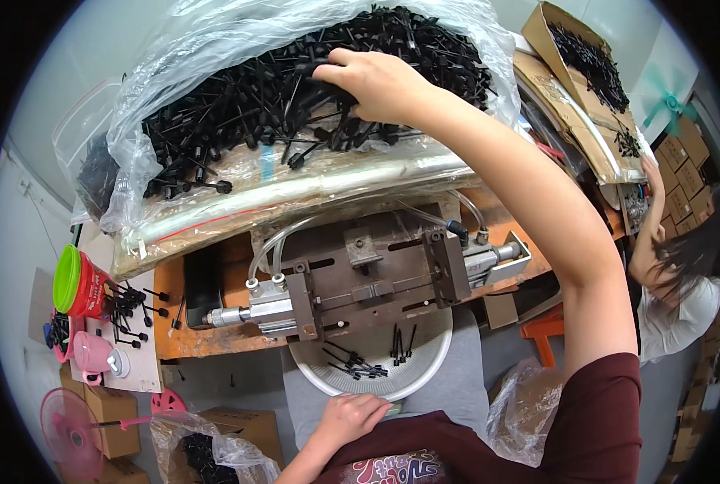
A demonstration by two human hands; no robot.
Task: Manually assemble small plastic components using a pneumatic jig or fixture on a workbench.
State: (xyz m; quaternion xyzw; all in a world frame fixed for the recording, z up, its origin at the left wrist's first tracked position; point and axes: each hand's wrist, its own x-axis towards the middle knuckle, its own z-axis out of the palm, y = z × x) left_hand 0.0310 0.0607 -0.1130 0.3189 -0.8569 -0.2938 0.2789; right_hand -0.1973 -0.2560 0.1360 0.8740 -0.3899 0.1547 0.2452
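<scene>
Many black knobbed rods (271, 97) lie under your right hand (376, 85), whose grip I can't make out; picking seems the step, a clear lift next

Holding the right hand (374, 87) at the heap of black parts (271, 101) beyond the metal fixture (374, 289); resting the left hand (350, 419) by the white basket (434, 348), on the fixture's near side.

A pink mug (90, 352) stood near a bright green tub (67, 278) on the left. Lower down was a pink fan (65, 431) by some brown boxes (116, 431). On the right were an orange stool (542, 333), a blue-green fan (669, 102) and another person (687, 315) in white.
</scene>
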